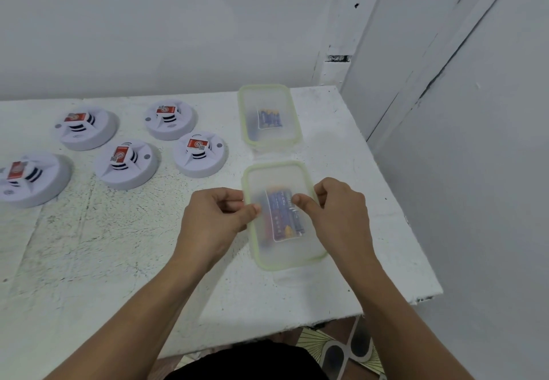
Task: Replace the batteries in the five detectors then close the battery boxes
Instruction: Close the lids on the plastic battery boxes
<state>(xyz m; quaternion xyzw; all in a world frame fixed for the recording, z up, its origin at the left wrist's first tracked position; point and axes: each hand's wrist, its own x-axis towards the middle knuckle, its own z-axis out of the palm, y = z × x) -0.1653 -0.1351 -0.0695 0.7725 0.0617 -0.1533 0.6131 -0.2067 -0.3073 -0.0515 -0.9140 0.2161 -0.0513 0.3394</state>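
Fingers (252,208) of the left hand (214,216) and right hand (335,210) are curled, thumbs on top, pinching the long edges of the near box (285,257) at nine and three o'clock. On the table (118,260), five detectors (126,164) lie at ten o'clock, well apart from the hands. The far box (269,138) sits at twelve. Batteries (285,219) show through the near lid. If that lid pops free suddenly, the light box may jolt and scatter them toward the table's three o'clock edge.
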